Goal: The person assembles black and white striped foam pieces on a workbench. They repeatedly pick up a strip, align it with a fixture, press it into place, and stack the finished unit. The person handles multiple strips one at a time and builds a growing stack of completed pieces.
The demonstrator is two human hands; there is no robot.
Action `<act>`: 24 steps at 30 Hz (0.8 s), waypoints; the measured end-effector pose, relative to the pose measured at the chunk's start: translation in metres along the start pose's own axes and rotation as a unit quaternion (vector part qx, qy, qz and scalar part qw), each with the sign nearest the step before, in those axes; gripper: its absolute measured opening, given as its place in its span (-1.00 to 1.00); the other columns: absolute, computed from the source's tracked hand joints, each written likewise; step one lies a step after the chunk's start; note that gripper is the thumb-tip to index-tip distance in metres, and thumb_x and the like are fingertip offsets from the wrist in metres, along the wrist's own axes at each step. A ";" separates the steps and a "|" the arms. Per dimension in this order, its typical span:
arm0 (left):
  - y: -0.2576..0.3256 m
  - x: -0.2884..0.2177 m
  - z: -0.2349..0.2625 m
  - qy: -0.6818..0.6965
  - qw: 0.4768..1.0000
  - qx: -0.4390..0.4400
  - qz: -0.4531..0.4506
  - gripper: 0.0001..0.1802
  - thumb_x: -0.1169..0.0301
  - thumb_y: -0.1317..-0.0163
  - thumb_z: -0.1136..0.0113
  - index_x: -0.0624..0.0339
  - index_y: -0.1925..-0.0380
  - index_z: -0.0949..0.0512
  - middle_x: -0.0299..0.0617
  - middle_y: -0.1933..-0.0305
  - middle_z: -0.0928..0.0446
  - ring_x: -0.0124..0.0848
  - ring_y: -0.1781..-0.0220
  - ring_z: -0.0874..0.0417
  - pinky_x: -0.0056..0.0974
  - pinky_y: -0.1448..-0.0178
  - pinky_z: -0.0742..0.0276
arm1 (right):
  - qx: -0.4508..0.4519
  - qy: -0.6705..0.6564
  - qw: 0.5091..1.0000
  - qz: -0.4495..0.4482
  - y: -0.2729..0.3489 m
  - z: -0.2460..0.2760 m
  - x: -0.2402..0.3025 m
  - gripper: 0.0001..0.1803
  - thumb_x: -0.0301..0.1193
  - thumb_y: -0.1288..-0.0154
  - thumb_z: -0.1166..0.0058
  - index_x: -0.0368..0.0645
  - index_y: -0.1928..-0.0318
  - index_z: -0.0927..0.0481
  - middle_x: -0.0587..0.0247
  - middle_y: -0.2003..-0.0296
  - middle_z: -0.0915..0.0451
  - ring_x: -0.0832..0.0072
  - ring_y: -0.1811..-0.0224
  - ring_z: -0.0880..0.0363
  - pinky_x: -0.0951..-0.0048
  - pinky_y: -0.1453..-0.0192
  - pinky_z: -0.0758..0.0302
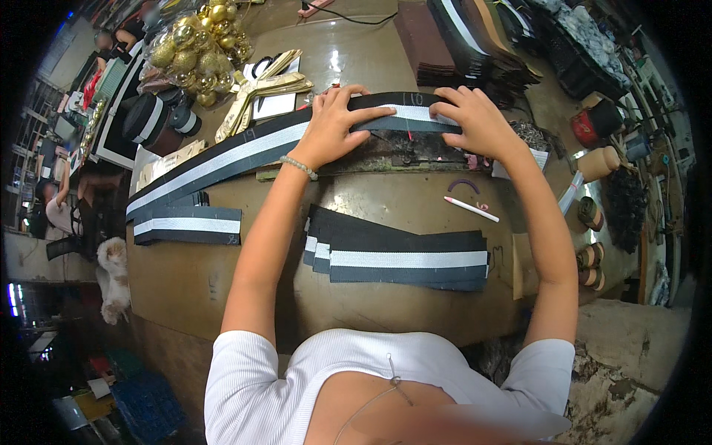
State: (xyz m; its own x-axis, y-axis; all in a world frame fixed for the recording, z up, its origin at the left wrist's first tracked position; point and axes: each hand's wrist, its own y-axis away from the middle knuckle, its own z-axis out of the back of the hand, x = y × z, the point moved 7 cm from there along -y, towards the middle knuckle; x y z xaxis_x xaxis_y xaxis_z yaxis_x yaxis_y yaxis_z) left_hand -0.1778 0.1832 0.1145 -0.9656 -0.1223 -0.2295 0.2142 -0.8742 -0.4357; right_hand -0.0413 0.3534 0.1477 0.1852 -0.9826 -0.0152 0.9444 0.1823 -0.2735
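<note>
Both flat, the left hand [335, 119] and right hand [475, 119] press the striped band [222, 159] beneath them.

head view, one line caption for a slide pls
Left hand and right hand press a black-and-white striped band flat on a brown workbench.
</note>
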 end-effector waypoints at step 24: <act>0.014 -0.010 -0.020 -0.042 0.999 0.021 -0.015 -0.31 0.35 -0.04 -0.35 -0.66 -0.21 -0.58 -0.19 -0.28 -0.37 -0.15 -0.26 -0.33 -0.01 -0.37 -0.19 | -0.005 0.053 0.998 0.032 0.021 -0.024 0.004 -0.36 -0.39 -0.10 -0.32 0.35 -0.25 -0.59 0.27 -0.24 -0.45 0.31 -0.09 -0.45 0.25 -0.15 -0.36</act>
State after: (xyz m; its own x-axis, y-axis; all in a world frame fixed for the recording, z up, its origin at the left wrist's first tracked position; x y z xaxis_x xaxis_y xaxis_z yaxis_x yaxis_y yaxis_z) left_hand -0.1622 0.1818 0.0938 -0.9807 -0.1340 -0.1423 0.1810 -0.8970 -0.4032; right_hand -0.0273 0.3526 0.1187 0.2143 -0.9674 -0.1349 0.9286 0.2446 -0.2792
